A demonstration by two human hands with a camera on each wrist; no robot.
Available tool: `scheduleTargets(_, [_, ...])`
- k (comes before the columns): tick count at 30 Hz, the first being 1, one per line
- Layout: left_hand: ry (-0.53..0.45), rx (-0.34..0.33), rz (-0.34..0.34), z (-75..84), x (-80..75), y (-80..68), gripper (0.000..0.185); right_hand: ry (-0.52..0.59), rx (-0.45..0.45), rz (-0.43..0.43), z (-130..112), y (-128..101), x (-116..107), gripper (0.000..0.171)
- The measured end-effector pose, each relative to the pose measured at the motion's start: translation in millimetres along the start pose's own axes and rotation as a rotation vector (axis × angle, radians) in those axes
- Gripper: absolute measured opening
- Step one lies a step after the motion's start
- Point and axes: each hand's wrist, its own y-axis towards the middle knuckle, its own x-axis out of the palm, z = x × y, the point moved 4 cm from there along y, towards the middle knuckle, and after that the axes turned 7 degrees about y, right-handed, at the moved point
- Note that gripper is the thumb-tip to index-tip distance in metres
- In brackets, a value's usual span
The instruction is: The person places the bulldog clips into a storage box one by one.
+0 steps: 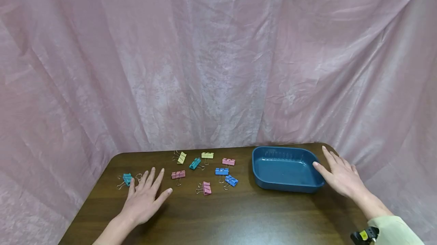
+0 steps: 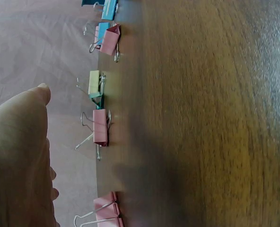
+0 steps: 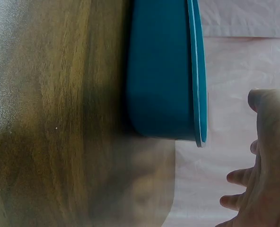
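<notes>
My left hand [image 1: 143, 199] hovers above the table's left part with fingers spread and straight, holding nothing. Nearest to it are a teal binder clip [image 1: 127, 179] and another clip mostly hidden by the fingers, its wire handles showing. Just right of the fingertips lies a dusty pink binder clip [image 1: 178, 175]; a brighter pink binder clip [image 1: 206, 188] is farther right. Beside the right wall of a blue rectangular tray [image 1: 288, 187], my right hand [image 1: 342, 178] is held with fingers extended and grips nothing. In the right wrist view, its thumb appears apart from the tray's rim [image 3: 196, 85].
Yellow binder clips [image 1: 207, 155], a second teal binder clip [image 1: 195, 163], blue binder clips [image 1: 222, 171] and one more pink binder clip [image 1: 228, 161] lie scattered left of the tray. A pink curtain [image 1: 218, 66] hangs behind the brown wooden table [image 1: 239, 218].
</notes>
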Motion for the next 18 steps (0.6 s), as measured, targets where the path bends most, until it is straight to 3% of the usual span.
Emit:
scheduleTargets(10, [-0.014,0.023,-0.007,12.1,0.7,1.3,0.084,0.018,-0.05,0.018,5,1,-2,0.083])
scheduleTargets(18, [-0.024,0.079,0.057,30.2,-3.0,-0.9,0.08,0.129,-0.062,-0.022,7,4,-1,0.083])
